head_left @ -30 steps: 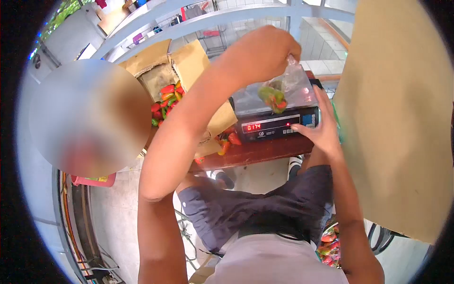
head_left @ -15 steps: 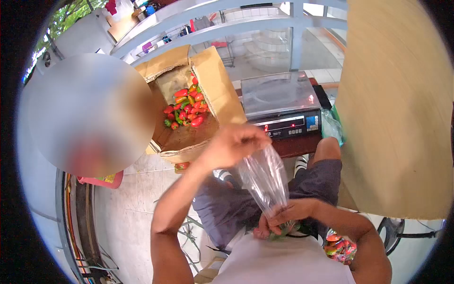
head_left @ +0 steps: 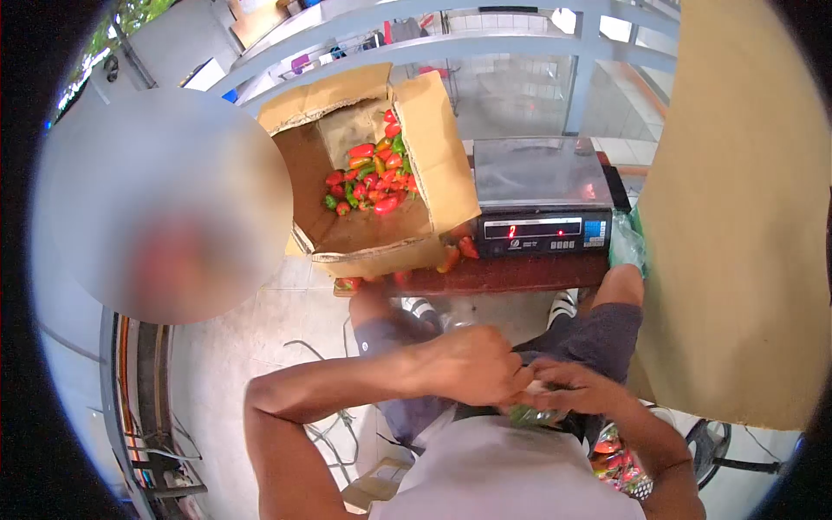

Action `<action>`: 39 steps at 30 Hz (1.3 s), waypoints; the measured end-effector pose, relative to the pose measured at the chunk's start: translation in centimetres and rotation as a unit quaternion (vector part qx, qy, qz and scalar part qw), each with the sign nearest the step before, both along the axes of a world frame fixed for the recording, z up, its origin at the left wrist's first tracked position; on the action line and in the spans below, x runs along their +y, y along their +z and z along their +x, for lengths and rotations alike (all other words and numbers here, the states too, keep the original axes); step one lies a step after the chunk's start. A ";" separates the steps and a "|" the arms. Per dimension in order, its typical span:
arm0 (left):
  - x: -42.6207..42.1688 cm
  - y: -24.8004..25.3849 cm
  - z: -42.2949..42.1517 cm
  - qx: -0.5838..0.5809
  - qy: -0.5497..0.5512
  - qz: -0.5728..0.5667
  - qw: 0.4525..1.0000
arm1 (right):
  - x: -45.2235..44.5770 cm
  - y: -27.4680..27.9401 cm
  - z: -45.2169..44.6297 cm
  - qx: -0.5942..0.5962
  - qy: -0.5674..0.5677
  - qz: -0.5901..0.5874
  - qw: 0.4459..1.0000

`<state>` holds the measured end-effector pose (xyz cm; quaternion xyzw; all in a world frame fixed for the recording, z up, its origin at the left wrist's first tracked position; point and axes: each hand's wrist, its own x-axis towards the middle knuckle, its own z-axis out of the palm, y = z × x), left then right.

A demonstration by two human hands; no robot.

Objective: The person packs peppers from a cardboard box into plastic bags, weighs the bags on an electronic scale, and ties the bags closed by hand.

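I observe my left hand (head_left: 481, 364) and right hand (head_left: 579, 387) closed narrowly together on a clear plastic bag of green produce (head_left: 530, 415) at my waist, presumably held so close for steadier control

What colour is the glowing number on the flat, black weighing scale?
Red; the glowing number shows in the head view.
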<state>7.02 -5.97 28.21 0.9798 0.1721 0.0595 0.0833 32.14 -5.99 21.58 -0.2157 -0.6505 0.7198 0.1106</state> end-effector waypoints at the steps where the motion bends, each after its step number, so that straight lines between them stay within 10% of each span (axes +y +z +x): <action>1: -0.7 0.8 -0.4 0.015 0.037 -0.019 0.999 | 1.1 0.6 0.7 0.020 -0.013 0.131 0.991; 7: -2.4 2.6 -2.3 -0.223 0.152 -0.013 0.963 | 6.1 10.0 2.0 -0.026 -0.144 0.546 0.825; 10: -5.7 -1.5 3.3 -0.484 0.130 -0.142 0.854 | 5.9 9.4 0.4 0.038 -0.357 0.508 0.783; 13: -6.9 -3.0 9.0 -0.477 0.073 -0.537 0.692 | 6.9 7.0 -2.5 0.379 -0.446 0.329 0.741; 16: -3.6 -11.4 7.7 -0.557 0.108 -0.592 0.572 | 6.2 2.5 -2.1 0.416 -0.351 0.057 0.837; 20: 2.1 -4.4 -2.7 -0.348 0.294 -0.029 0.890 | 7.8 3.6 -3.0 0.241 -0.195 0.175 0.934; 24: -1.6 -1.5 -0.1 -0.326 0.306 0.116 0.887 | 7.9 1.8 -6.4 0.179 -0.433 0.331 0.819; 27: -4.6 -5.0 4.0 -0.498 0.350 -0.388 0.692 | 7.8 1.9 -7.6 0.403 -0.380 0.120 0.824; 29: -2.8 -7.8 2.0 -0.502 0.359 -0.351 0.704 | 7.4 1.6 -7.2 0.461 -0.213 -0.043 0.861; 32: 0.4 -9.2 -3.0 -0.505 0.367 -0.289 0.725 | 8.5 0.8 -5.9 0.305 -0.101 0.055 0.945; 36: -1.0 -1.4 -2.0 -0.375 0.403 -0.013 0.835 | 8.4 1.2 -6.9 0.240 -0.319 0.179 0.899; 39: -3.2 -2.0 3.7 -0.436 0.358 -0.144 0.813 | 8.2 1.7 -7.9 0.422 -0.316 0.031 0.849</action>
